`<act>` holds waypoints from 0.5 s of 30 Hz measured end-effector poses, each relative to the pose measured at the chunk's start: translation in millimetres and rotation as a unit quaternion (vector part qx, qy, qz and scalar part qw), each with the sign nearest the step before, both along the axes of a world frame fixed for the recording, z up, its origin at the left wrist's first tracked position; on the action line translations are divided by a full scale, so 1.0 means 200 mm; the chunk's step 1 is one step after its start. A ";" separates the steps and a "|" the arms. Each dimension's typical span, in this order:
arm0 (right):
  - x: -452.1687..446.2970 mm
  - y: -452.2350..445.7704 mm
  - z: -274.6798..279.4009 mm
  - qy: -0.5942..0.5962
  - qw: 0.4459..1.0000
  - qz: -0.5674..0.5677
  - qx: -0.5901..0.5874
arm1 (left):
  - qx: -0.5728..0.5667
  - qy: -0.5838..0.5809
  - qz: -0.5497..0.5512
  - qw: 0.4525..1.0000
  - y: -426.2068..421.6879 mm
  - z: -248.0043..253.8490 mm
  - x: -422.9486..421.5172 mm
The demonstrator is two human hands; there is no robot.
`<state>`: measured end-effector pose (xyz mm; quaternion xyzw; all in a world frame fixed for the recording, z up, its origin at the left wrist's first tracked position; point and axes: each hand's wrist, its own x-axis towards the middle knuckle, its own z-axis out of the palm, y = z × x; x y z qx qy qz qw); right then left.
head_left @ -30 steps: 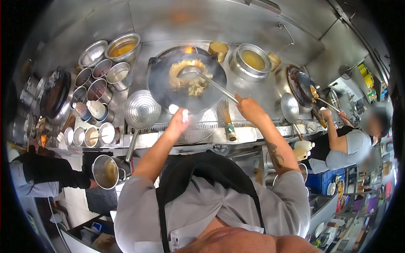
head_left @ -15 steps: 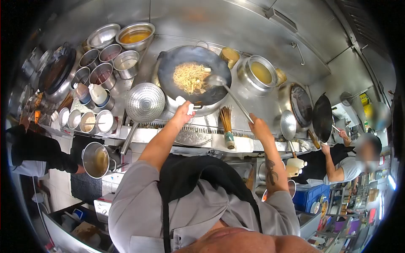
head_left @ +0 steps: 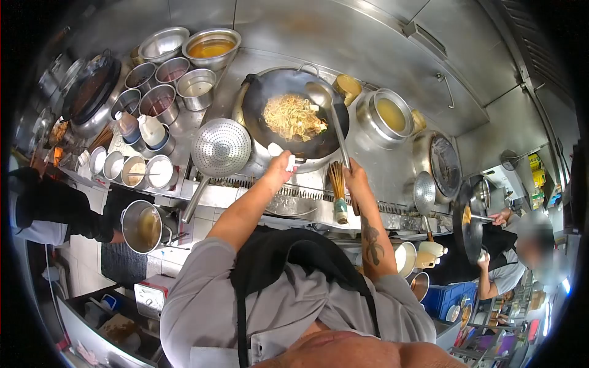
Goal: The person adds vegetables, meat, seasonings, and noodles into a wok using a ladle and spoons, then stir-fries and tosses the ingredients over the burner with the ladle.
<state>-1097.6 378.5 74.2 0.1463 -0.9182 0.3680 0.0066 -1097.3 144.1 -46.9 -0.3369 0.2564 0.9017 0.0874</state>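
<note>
Noodles (head_left: pixel 288 115) with paler pieces lie in a dark wok (head_left: pixel 261 134) on the stove. At the wok's near edge my left hand (head_left: pixel 281 168) is closed round a white cloth (head_left: pixel 291 162). My right hand (head_left: pixel 356 179) grips the handle of a long metal ladle (head_left: pixel 340 132), whose bowl is at the wok's upper right side. A bamboo brush (head_left: pixel 338 187) lies just left of my right hand. To the left of the wok rests a large perforated strainer (head_left: pixel 221 147).
Metal pots and bowls (head_left: pixel 161 103) with liquids crowd the left. A pot of yellowish liquid (head_left: pixel 391 115) and a second strainer (head_left: pixel 424 192) are on the right. One co-worker holds a wok (head_left: pixel 469 221) at far right; another person's dark sleeve (head_left: pixel 58 205) is at left.
The noodles, earlier heaped under the ladle in steam, now lie spread in the wok. The ladle is more upright, with my right hand closer in. The co-worker's wok has been tilted and moved.
</note>
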 end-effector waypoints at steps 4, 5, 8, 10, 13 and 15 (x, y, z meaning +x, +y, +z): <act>0.02 0.12 -0.13 0.083 0.991 -0.047 0.094 | 0.000 0.001 0.008 1.000 0.01 -0.01 0.01; 0.01 0.17 -0.16 0.087 0.991 -0.038 0.099 | 0.000 -0.009 0.013 1.000 0.02 0.04 0.02; 0.00 0.22 -0.18 0.104 0.990 -0.017 0.093 | 0.000 -0.003 0.015 1.000 0.03 0.02 -0.01; 0.07 0.23 -0.14 0.115 0.991 -0.013 0.066 | -0.009 -0.003 0.006 1.000 0.02 -0.01 -0.01; 0.20 0.23 -0.04 0.049 0.997 -0.061 0.003 | 0.010 0.013 -0.006 1.000 0.01 0.03 0.01; 0.21 0.32 -0.14 0.076 0.994 -0.081 -0.001 | -0.012 0.001 0.009 1.000 0.00 0.10 0.06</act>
